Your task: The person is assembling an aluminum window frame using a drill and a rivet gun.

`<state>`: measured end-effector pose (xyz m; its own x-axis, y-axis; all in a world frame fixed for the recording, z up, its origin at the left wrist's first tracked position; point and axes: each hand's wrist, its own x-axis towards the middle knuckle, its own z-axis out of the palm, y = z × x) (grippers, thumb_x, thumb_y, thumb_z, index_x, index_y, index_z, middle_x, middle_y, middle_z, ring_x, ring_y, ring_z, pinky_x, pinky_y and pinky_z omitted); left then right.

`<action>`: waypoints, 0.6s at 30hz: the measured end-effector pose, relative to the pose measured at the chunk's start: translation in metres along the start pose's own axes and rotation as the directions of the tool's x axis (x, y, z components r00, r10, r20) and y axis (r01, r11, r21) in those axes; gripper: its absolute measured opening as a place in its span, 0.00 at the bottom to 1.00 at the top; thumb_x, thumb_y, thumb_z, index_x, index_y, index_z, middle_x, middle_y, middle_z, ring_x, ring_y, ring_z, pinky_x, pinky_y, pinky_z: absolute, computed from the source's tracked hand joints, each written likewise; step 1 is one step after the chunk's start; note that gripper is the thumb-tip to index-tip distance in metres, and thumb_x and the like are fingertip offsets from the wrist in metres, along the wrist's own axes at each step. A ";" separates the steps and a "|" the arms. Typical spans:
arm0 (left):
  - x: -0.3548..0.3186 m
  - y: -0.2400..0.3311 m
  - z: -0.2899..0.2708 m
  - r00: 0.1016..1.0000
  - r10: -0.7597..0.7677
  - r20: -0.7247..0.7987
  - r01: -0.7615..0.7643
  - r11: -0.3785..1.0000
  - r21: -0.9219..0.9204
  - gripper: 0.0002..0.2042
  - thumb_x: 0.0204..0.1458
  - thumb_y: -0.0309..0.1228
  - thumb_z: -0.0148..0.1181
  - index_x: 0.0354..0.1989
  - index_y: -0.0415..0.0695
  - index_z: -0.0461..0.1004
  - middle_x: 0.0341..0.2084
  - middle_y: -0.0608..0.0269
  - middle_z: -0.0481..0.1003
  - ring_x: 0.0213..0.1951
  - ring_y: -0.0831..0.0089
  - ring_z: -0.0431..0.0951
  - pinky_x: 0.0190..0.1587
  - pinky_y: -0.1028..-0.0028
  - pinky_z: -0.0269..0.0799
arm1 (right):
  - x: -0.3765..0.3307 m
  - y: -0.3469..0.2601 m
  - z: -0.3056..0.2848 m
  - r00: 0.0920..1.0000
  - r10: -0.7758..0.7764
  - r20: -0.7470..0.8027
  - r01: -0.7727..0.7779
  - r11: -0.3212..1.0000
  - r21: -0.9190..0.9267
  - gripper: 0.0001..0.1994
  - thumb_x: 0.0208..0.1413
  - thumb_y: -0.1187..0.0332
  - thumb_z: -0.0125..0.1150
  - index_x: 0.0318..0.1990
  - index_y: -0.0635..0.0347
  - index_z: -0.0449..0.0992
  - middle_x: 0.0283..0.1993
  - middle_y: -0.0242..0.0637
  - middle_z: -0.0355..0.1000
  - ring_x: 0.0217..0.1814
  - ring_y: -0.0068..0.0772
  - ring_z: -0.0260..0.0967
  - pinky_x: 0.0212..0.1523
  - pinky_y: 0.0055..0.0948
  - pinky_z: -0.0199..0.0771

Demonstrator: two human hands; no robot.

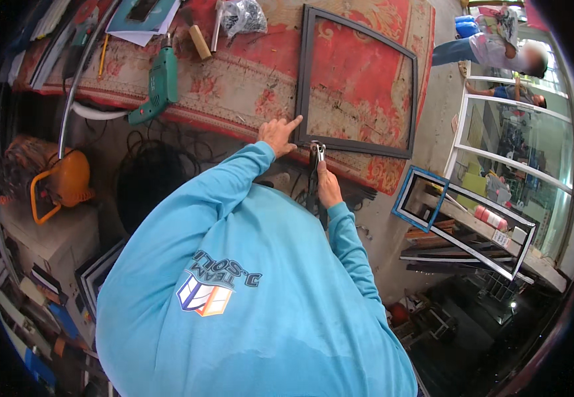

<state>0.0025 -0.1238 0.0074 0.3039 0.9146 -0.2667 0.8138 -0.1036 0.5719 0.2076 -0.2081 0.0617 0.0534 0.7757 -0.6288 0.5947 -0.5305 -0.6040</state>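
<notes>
A dark grey rectangular frame (305, 66) lies on a red patterned cloth at the table's front edge. My left hand (277, 136) rests beside its near left corner, index finger stretched out to the frame's left bar and the other fingers partly bent. It grips nothing that I can see. Just below the frame's near bar, my right hand (328, 186) is closed around a plier-like hand tool (318, 153) with a silver head and dark handles. The tool's head is up against the frame near that corner. My fingers hide part of the handles.
A green power drill (160, 85), a brush with a wooden handle (199, 42) and a clear plastic bag (242, 17) lie on the cloth (234, 79). To the right are a blue-edged frame (402, 198) and a glazed partition (498, 126). Two people are beyond, upper right.
</notes>
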 end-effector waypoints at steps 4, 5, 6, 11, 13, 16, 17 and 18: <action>0.000 0.000 0.000 1.000 0.002 -0.008 -0.002 1.000 0.004 0.43 0.42 0.46 0.70 0.68 0.66 0.55 0.41 0.58 0.73 0.45 0.57 0.73 0.46 0.58 0.69 | -0.004 -0.013 -0.001 0.999 0.026 -0.020 -0.027 0.999 -0.030 0.36 0.64 0.38 0.31 0.28 0.69 0.65 0.25 0.42 0.60 0.28 0.40 0.55 0.33 0.41 0.58; 0.001 0.000 0.001 1.000 -0.005 0.001 0.005 1.000 0.008 0.43 0.42 0.46 0.70 0.68 0.66 0.55 0.41 0.58 0.73 0.45 0.57 0.73 0.46 0.58 0.69 | -0.003 -0.016 -0.001 1.000 -0.002 0.001 0.002 1.000 -0.023 0.36 0.64 0.38 0.31 0.28 0.69 0.65 0.25 0.42 0.60 0.28 0.40 0.55 0.33 0.41 0.58; 0.001 -0.001 0.002 1.000 0.000 -0.002 0.000 1.000 0.012 0.43 0.42 0.46 0.70 0.68 0.66 0.55 0.40 0.58 0.73 0.45 0.57 0.73 0.46 0.58 0.70 | -0.001 -0.018 -0.002 0.999 -0.043 -0.009 0.042 0.995 -0.092 0.36 0.65 0.38 0.31 0.29 0.69 0.67 0.26 0.47 0.63 0.30 0.46 0.59 0.35 0.42 0.60; 0.003 -0.002 0.004 0.999 0.036 -0.021 -0.035 0.998 0.059 0.43 0.41 0.46 0.70 0.68 0.66 0.55 0.39 0.59 0.73 0.44 0.58 0.74 0.44 0.59 0.71 | 0.015 -0.023 -0.008 0.999 0.001 0.050 0.014 0.952 -0.307 0.36 0.64 0.39 0.33 0.35 0.72 0.72 0.35 0.60 0.71 0.42 0.63 0.67 0.44 0.48 0.65; 0.005 0.000 0.002 1.000 0.016 -0.017 -0.016 1.000 0.002 0.44 0.39 0.45 0.71 0.68 0.66 0.55 0.38 0.60 0.73 0.42 0.59 0.74 0.42 0.59 0.71 | 0.021 -0.023 -0.010 0.998 0.016 0.053 -0.001 0.960 -0.281 0.38 0.63 0.37 0.33 0.38 0.72 0.74 0.39 0.62 0.72 0.48 0.65 0.67 0.48 0.49 0.66; 0.007 0.006 -0.003 1.000 -0.003 0.012 0.002 0.999 0.036 0.44 0.37 0.45 0.73 0.67 0.67 0.57 0.38 0.62 0.73 0.43 0.61 0.75 0.41 0.59 0.72 | 0.018 -0.026 -0.008 0.990 0.127 0.063 -0.111 0.971 -0.210 0.42 0.57 0.31 0.37 0.41 0.71 0.75 0.41 0.60 0.74 0.49 0.62 0.70 0.49 0.46 0.67; 0.008 0.007 -0.004 1.000 0.006 0.013 -0.007 0.999 0.036 0.44 0.37 0.45 0.73 0.67 0.68 0.57 0.37 0.62 0.73 0.42 0.60 0.75 0.42 0.59 0.72 | 0.013 -0.028 -0.006 0.992 0.106 0.064 -0.094 0.981 -0.168 0.40 0.57 0.33 0.41 0.42 0.71 0.75 0.42 0.60 0.74 0.48 0.62 0.70 0.49 0.46 0.68; 0.008 0.008 -0.004 1.000 0.000 0.023 0.000 1.000 0.026 0.44 0.37 0.45 0.73 0.67 0.68 0.56 0.37 0.61 0.73 0.41 0.59 0.74 0.43 0.59 0.71 | 0.009 -0.032 -0.001 0.996 0.089 0.027 -0.081 0.969 -0.232 0.34 0.55 0.37 0.50 0.42 0.68 0.75 0.42 0.57 0.75 0.48 0.60 0.71 0.48 0.47 0.69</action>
<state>0.0093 -0.1155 0.0130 0.3150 0.9054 -0.2847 0.8261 -0.1139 0.5518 0.1898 -0.1842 0.0758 0.0843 0.7156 -0.6934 0.7582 -0.4976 -0.4213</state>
